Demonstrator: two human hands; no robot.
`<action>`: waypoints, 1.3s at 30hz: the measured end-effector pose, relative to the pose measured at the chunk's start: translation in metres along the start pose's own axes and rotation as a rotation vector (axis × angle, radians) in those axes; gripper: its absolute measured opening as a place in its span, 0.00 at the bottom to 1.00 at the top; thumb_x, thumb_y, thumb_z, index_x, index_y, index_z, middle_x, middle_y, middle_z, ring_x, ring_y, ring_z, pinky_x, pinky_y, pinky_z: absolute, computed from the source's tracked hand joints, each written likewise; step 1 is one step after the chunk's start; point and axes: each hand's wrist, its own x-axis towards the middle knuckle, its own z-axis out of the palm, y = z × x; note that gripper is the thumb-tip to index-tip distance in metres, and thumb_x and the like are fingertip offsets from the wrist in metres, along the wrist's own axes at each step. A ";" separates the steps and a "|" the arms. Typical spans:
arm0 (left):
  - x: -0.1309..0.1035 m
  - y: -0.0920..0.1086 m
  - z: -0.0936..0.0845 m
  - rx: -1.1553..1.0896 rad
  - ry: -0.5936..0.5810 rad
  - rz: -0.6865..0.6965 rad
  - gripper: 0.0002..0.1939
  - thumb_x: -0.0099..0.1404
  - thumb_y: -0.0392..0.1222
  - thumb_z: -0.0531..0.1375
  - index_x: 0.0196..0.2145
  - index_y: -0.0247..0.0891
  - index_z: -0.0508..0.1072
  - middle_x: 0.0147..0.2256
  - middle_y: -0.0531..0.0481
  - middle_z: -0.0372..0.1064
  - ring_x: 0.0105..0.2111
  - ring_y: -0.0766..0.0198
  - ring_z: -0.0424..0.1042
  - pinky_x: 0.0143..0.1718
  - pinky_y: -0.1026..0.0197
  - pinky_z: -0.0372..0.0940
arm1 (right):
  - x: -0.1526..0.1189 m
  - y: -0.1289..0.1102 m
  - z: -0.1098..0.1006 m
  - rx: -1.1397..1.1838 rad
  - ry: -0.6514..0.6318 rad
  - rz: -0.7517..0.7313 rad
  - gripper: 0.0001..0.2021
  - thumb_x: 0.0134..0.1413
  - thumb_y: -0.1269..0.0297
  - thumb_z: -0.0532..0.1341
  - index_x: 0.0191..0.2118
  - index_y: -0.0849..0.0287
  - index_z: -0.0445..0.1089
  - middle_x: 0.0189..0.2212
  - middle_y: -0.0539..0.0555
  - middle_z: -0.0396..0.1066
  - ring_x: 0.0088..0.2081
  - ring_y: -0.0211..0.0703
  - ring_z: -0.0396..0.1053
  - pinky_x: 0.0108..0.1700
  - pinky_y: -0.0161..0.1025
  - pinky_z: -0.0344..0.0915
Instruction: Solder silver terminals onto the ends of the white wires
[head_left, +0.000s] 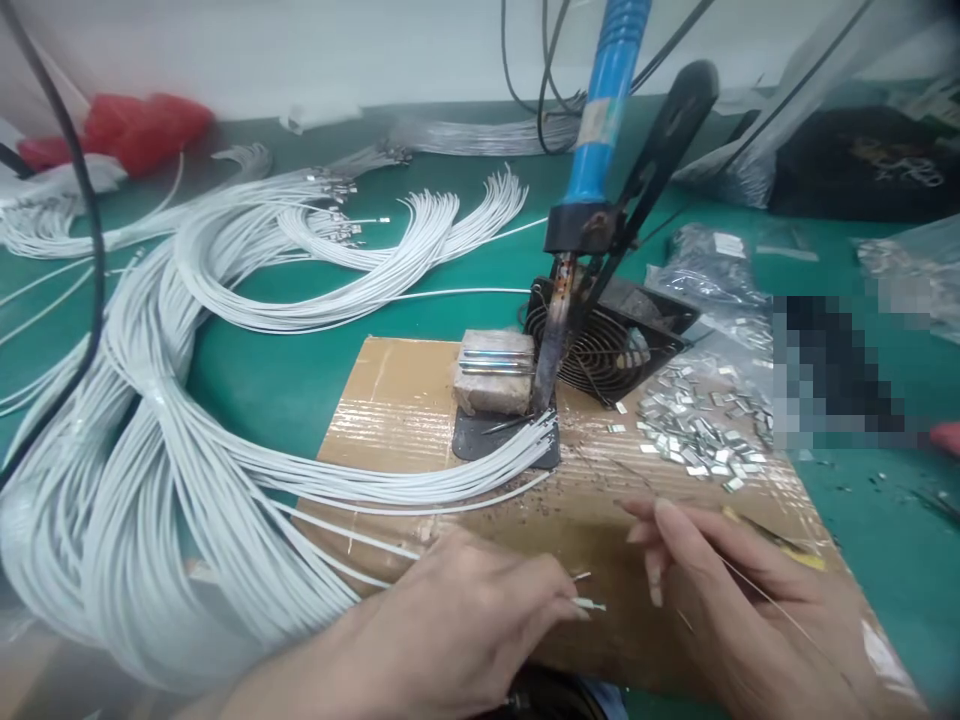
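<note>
My left hand [480, 610] is closed around white cables, and a cable end [591, 605] pokes out past the fingertips. On the right, my right hand [727, 600] pinches a thin wire [772, 600] that looks like solder; it runs back across the hand. Above both hands, a blue-handled soldering iron [604, 110] is held tip down by a black clamp [667, 150]. Beside its tip sits a pale block [495, 390] with shiny metal rods on top. A bundle of white cables [420, 480] ends near the tip, apart from my hands.
Large coils of white cable [150, 500] fill the left side. A black fan [607, 345] stands behind the iron. Small metal connectors [697, 430] lie heaped on the cardboard [397, 390], by plastic bags [712, 270]. A yellow-handled tool [802, 558] lies behind my right hand.
</note>
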 end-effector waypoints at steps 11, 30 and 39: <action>0.002 -0.006 0.002 -1.119 0.416 -0.447 0.16 0.73 0.51 0.63 0.34 0.37 0.69 0.24 0.56 0.69 0.17 0.76 0.45 0.19 0.67 0.41 | -0.009 -0.015 0.028 0.180 -0.189 0.086 0.07 0.54 0.56 0.71 0.36 0.50 0.86 0.21 0.48 0.72 0.21 0.34 0.67 0.25 0.28 0.68; 0.005 0.013 0.005 -0.863 0.499 -0.481 0.13 0.68 0.44 0.66 0.30 0.38 0.69 0.24 0.57 0.65 0.25 0.68 0.60 0.28 0.65 0.55 | -0.020 -0.029 0.039 0.403 -0.127 0.386 0.11 0.42 0.54 0.77 0.27 0.55 0.82 0.15 0.45 0.62 0.19 0.31 0.56 0.20 0.28 0.59; 0.003 0.015 0.001 -0.820 0.412 -0.477 0.13 0.68 0.43 0.66 0.28 0.37 0.70 0.22 0.59 0.59 0.24 0.69 0.56 0.26 0.65 0.54 | -0.015 -0.024 0.029 0.463 -0.217 0.416 0.16 0.39 0.53 0.79 0.22 0.60 0.80 0.16 0.47 0.65 0.17 0.27 0.54 0.19 0.26 0.50</action>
